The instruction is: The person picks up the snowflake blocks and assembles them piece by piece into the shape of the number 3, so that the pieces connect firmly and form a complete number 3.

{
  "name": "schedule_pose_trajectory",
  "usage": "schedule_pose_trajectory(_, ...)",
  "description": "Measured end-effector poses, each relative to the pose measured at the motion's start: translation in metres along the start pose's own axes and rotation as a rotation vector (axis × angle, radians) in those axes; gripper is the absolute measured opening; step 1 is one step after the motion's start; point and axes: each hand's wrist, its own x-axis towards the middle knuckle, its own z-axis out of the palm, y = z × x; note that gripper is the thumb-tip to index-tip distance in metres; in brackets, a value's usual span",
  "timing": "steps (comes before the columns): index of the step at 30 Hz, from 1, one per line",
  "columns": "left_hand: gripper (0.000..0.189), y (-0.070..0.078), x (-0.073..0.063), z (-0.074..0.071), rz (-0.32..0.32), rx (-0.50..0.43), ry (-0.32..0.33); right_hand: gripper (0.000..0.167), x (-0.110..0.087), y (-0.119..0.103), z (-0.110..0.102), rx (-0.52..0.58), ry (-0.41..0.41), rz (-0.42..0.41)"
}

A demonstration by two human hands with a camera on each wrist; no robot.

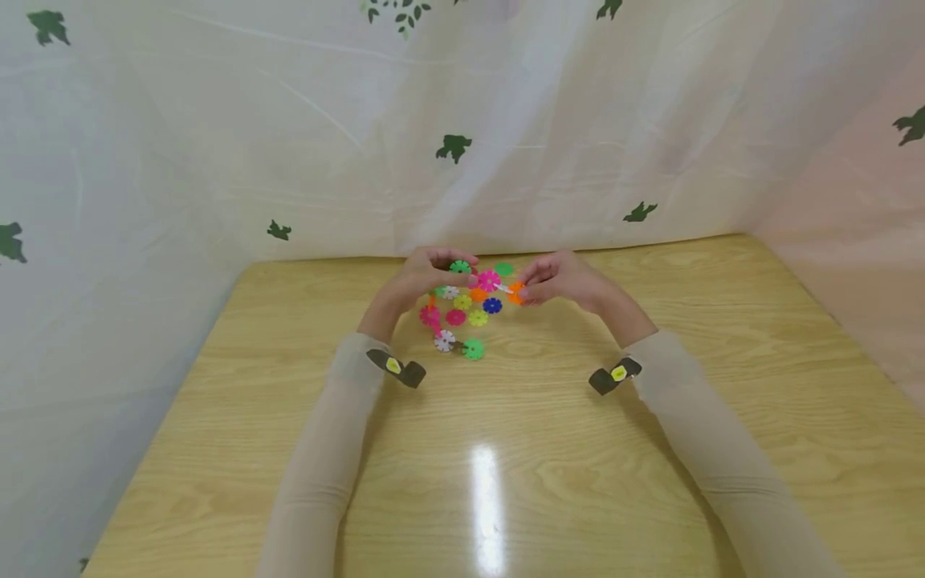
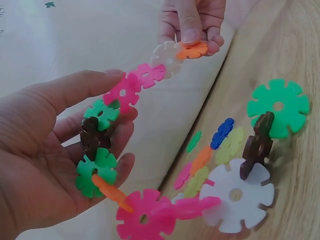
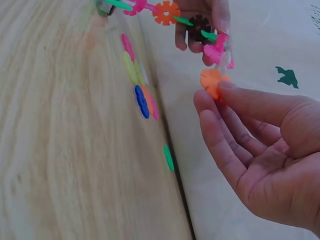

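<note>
My left hand holds a chain of notched, flower-shaped plastic discs, its thumb and fingers pinching a pink disc. From there the chain hangs past green and brown discs, an orange one and a larger-looking pink disc to a white disc, ending in a green disc low over the table. On the chain's other side, another pink disc leads to a whitish disc. My right hand pinches an orange disc at that end, slotted against the whitish one.
Several loose discs lie flat on the wooden table beneath the hands, among them a blue disc, a yellow disc and a green disc. A pale curtain with leaf prints hangs right behind the table's far edge.
</note>
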Motion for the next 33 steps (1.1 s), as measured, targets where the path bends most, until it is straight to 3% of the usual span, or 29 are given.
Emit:
schedule_pose_trajectory(3, 0.035, 0.005, -0.004, -0.003, 0.012, 0.027, -0.001, 0.021, 0.001, 0.0, 0.006, 0.03, 0.033, 0.004)
schedule_pose_trajectory(5, 0.038, 0.011, -0.008, -0.005, 0.038, 0.026, 0.035, 0.022, 0.001, 0.0, 0.011, 0.051, 0.054, -0.001)
schedule_pose_trajectory(11, 0.038, 0.035, -0.021, -0.003, 0.202, -0.044, 0.274, 0.023, 0.0, 0.002, 0.024, 0.084, 0.094, -0.034)
schedule_pose_trajectory(13, 0.034, 0.038, -0.025, 0.001, 0.212, -0.082, 0.329, 0.023, -0.001, 0.002, 0.028, 0.093, 0.114, -0.027)
schedule_pose_trajectory(16, 0.028, 0.033, -0.032, 0.007, 0.165, -0.128, 0.373, 0.023, -0.002, 0.001, 0.035, 0.109, 0.15, -0.009)
schedule_pose_trajectory(19, 0.025, 0.018, -0.036, 0.011, 0.087, -0.172, 0.399, 0.023, -0.003, 0.0, 0.042, 0.145, 0.185, 0.032)
schedule_pose_trajectory(24, 0.024, 0.0, -0.036, 0.019, -0.018, -0.304, 0.422, 0.022, -0.003, -0.002, 0.054, 0.188, 0.232, 0.069)
schedule_pose_trajectory(28, 0.025, -0.008, -0.033, 0.028, -0.036, -0.377, 0.419, 0.024, -0.003, -0.005, 0.062, 0.213, 0.244, 0.062)
schedule_pose_trajectory(33, 0.027, -0.014, -0.034, 0.036, -0.079, -0.359, 0.435, 0.027, -0.002, -0.007, 0.071, 0.236, 0.242, 0.059)
